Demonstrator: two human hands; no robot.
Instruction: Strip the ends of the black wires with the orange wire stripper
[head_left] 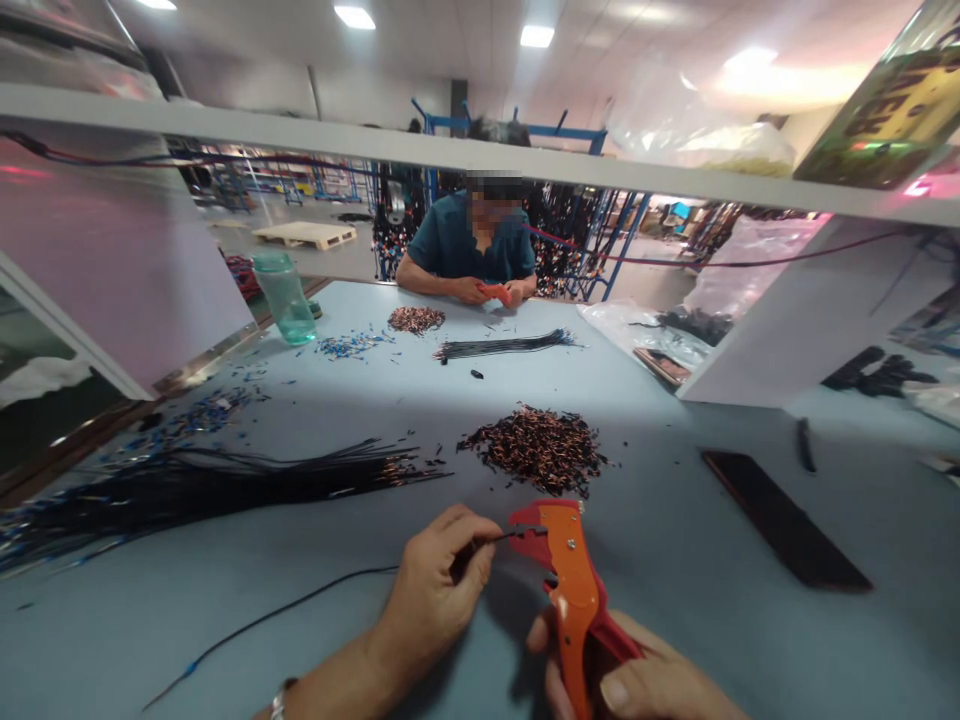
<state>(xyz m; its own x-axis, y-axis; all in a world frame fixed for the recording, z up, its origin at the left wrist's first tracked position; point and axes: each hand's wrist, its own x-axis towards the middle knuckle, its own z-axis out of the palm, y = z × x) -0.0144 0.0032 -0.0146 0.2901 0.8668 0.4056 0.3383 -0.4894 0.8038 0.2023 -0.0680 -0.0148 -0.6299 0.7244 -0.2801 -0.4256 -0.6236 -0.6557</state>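
Observation:
My left hand [442,575] pinches a thin black wire [322,590] between thumb and fingertips. One end of the wire reaches the jaws of an orange and red wire stripper [570,570]; whether the jaws grip it I cannot tell. The wire's other end trails to the lower left, with a blue terminal near its tip. My right hand [622,670] is wrapped round the stripper's handles. Beyond the tool lies a heap of black and copper-coloured scraps [536,450]. A bundle of black wires [255,485] stretches along the left of the table.
Across the table [637,480] sits a co-worker [480,240] holding a similar orange-red tool. A black flat slab [784,515] lies at right. Blue bits [217,410], a green bottle [285,300] and another wire bundle [506,346] lie farther off. A white shelf beam [480,155] crosses overhead.

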